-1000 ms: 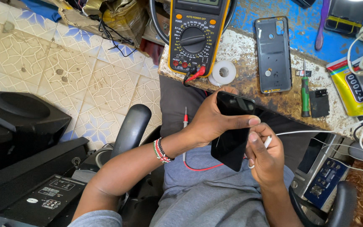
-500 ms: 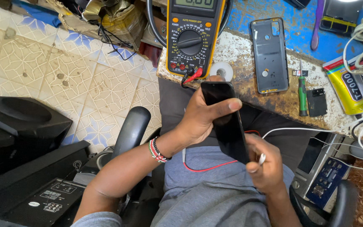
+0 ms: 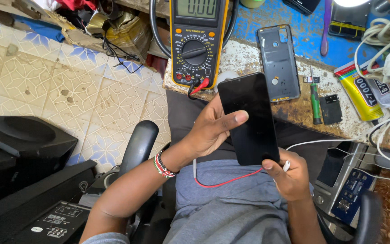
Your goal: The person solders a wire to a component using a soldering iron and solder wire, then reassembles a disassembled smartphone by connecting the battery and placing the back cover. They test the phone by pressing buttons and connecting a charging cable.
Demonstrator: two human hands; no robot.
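Observation:
A black phone (image 3: 250,118) with a dark screen is held upright over my lap, screen facing me. My left hand (image 3: 213,126) grips its left edge, thumb lying across the glass. My right hand (image 3: 290,176) pinches the phone's lower right corner and also holds the plug end of a white cable (image 3: 286,165) at the phone's bottom edge. A red test lead (image 3: 226,180) runs across my grey shirt below the phone.
On the worn bench ahead sit a yellow multimeter (image 3: 197,43), a dark phone back cover (image 3: 278,63), a green screwdriver (image 3: 315,99), a small black part (image 3: 330,109) and a yellow glue tube (image 3: 359,92). Black speakers (image 3: 19,144) stand left on the tiled floor. A chair armrest (image 3: 138,144) is beside my left arm.
The phone has been turned from a tilted, edge-on position to upright with its screen facing me, and raised slightly. My right hand stays at its lower end with the cable plug.

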